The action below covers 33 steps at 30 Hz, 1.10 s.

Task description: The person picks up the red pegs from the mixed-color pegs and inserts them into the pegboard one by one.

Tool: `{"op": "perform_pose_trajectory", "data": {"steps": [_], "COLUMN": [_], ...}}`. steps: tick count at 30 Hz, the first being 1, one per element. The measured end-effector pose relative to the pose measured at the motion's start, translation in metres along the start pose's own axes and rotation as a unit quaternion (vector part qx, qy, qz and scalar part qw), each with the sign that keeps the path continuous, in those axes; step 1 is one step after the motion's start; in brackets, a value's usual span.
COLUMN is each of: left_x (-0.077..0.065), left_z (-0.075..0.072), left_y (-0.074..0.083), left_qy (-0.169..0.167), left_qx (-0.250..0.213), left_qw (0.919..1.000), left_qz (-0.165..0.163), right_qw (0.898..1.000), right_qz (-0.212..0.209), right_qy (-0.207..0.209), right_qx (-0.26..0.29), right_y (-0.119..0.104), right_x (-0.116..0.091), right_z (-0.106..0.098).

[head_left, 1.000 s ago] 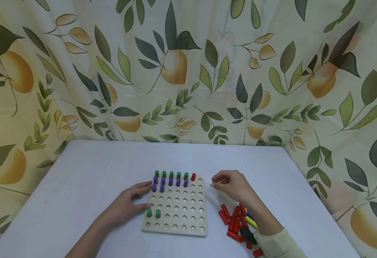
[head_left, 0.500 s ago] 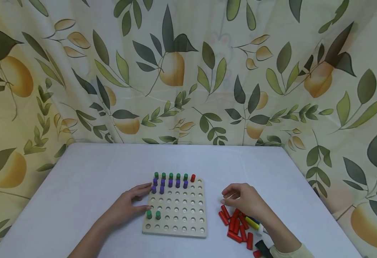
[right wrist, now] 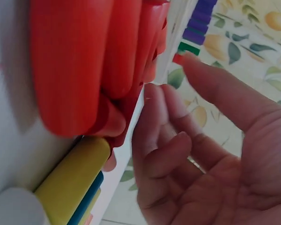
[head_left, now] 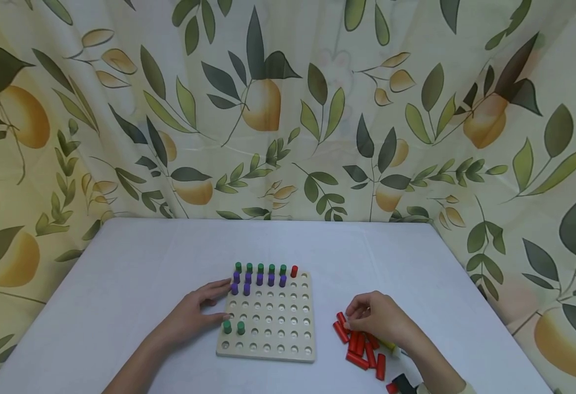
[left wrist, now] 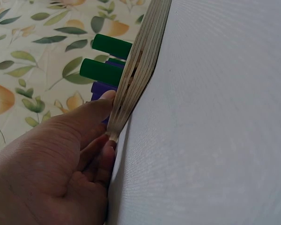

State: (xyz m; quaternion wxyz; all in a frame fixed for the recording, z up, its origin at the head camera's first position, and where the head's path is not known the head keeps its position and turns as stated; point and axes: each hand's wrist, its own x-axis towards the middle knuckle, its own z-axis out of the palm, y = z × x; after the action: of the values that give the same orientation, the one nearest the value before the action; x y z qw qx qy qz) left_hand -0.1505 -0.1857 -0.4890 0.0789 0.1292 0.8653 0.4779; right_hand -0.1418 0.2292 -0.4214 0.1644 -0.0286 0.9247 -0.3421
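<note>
A pale wooden pegboard (head_left: 268,358) lies on the table with rows of round holes. Green pegs stand along its far row, ending in one red peg (head_left: 294,271); purple pegs (head_left: 260,279) fill places behind them, and two green pegs (head_left: 240,328) stand near the front left. My left hand (head_left: 191,312) holds the board's left edge, thumb and fingertips against the layered wood (left wrist: 140,61). Over a pile of loose red pegs (head_left: 380,366) is my right hand (head_left: 378,317), its thumb apart from its loosely bent fingers, nothing between them. Red pegs (right wrist: 70,65) loom close in the right wrist view.
Beside the red pile lie a yellow peg (right wrist: 75,173), a blue one (right wrist: 86,199) and a white round-ended piece (right wrist: 18,208). A black device (head_left: 403,383) sits by the right wrist. A fruit-patterned curtain (head_left: 288,164) hangs behind the white table (head_left: 169,246).
My right hand has come down and toward me, from beside the board's far right corner to the red pegs. My left hand stays at the board's edge.
</note>
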Motion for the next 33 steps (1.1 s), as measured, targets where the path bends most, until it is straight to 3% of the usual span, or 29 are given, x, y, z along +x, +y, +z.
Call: {"op": "perform_pose_trajectory", "data": {"steps": [6, 21, 33], "left_x": [0.0007, 0.0014, 0.0001], "left_z": [-0.0013, -0.0007, -0.0007], "left_y": [-0.0007, 0.0008, -0.0007], "left_qy": [-0.002, -0.008, -0.008], "left_qx": [0.001, -0.004, -0.001], "left_qw": [1.0000, 0.9999, 0.9999], "left_qz": [-0.002, 0.007, 0.010], "right_qw": [1.000, 0.998, 0.998], "right_qz": [-0.025, -0.057, -0.043], "right_qy": [-0.015, 0.007, 0.001], "right_qx": [-0.002, -0.020, -0.042], "right_y": [0.0027, 0.0034, -0.0014], "right_x": [0.0042, 0.0059, 0.0029], "right_z": [0.0020, 0.0083, 0.0086]}}
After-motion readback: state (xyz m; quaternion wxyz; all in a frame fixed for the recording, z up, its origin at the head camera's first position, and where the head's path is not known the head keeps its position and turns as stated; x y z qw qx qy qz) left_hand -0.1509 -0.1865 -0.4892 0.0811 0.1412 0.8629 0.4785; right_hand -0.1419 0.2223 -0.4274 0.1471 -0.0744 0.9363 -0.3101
